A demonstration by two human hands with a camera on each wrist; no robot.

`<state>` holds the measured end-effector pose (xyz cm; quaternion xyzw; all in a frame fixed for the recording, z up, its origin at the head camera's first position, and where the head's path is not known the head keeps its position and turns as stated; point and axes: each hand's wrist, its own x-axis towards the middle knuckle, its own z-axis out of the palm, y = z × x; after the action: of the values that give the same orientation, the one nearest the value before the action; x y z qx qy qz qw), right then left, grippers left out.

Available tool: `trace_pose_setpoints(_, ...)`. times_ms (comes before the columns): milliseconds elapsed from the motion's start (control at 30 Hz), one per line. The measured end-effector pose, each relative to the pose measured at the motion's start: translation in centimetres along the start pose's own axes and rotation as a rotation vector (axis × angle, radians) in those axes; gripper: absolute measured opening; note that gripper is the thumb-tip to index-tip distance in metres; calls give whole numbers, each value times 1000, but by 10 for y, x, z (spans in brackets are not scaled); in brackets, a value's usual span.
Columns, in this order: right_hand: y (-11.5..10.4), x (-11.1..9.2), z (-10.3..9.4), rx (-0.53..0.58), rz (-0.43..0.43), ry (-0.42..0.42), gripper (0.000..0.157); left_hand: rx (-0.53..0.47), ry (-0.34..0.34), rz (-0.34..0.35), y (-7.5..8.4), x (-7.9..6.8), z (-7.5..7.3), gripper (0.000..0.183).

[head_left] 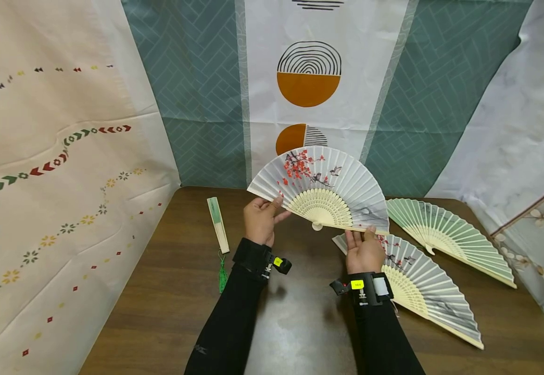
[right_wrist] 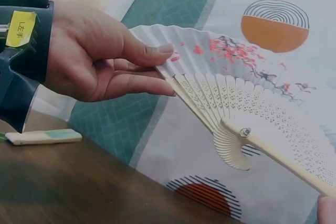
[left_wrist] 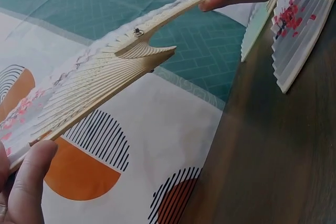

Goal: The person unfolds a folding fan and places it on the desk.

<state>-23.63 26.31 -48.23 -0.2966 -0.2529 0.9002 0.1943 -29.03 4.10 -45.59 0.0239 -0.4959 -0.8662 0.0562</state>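
A white folding fan with red blossoms and dark branches (head_left: 320,179) is spread wide, raised above the table between both hands. My left hand (head_left: 261,219) pinches its left outer rib between thumb and fingers, as the right wrist view also shows. At the opposite end, my right hand (head_left: 364,252) pinches the other outer rib. The pale ribs (right_wrist: 273,114) are pierced with small holes and meet at a metal pivot (right_wrist: 244,132). Just behind the right wrist, a second spread white fan (head_left: 433,291) with similar blossoms lies on the table, partly covered by that hand and wrist.
A spread green fan (head_left: 454,234) rests at the table's right side, beyond the second white fan. On the left lies a folded green fan (head_left: 217,224) with a green tassel (head_left: 222,276). Patterned cloth (head_left: 206,104) hangs behind the brown table (head_left: 159,307).
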Motion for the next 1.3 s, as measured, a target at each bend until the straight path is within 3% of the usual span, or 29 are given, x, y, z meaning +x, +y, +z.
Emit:
trace_pose_setpoints(400, -5, 0, 1, 35, 23, 34, 33, -90, 21, 26, -6, -5, 8, 24)
trace_pose_setpoints(600, -7, 1, -1, 47, 6, 52, 29, -90, 32, 40, -12, -10, 13, 23)
trace_pose_setpoints(867, -11, -10, -8, 51, 18, 18, 49, -99, 21, 30, -10, -7, 9, 21)
trace_pose_setpoints(1100, -29, -39, -46, -34, 92, -92, 28, -13, 1, -50, -8, -16, -11, 15)
trace_pose_setpoints(1300, -41, -71, -100, -264, 182, -175, 25, 187, -36, -153, -2, -33, -43, 20)
